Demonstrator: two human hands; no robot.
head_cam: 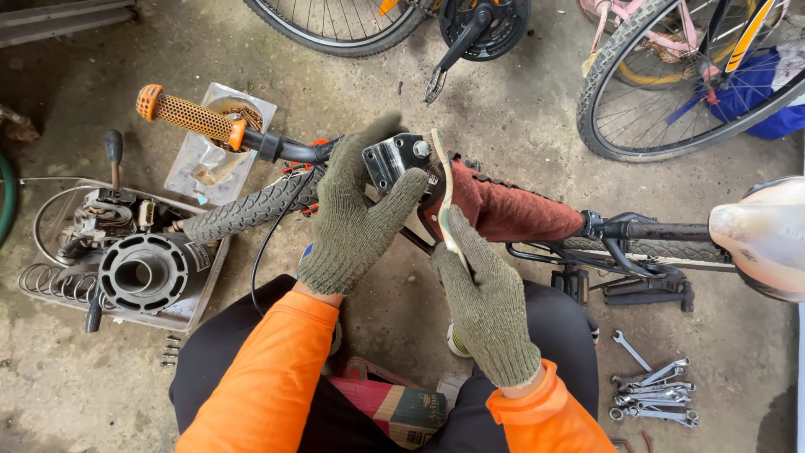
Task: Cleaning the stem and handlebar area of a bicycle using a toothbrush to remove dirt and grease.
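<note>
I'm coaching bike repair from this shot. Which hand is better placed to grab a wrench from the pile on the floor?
Probably the right hand. The wrenches lie on the floor on its side, nearer to it. The left hand grips the black bracket on the handlebar, farther away.

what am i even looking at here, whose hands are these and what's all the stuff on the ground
This is one picture from a camera worn on a person's head, looking down at their own gloved hands. They sit or crouch over a bicycle lying on a concrete floor. The left hand wraps around a black block on the handlebar. The right hand holds a thin curved strip against it. An orange grip ends the handlebar. Spanners lie to the right, and a tray of metal machine parts to the left. More bicycle wheels stand behind.
</note>
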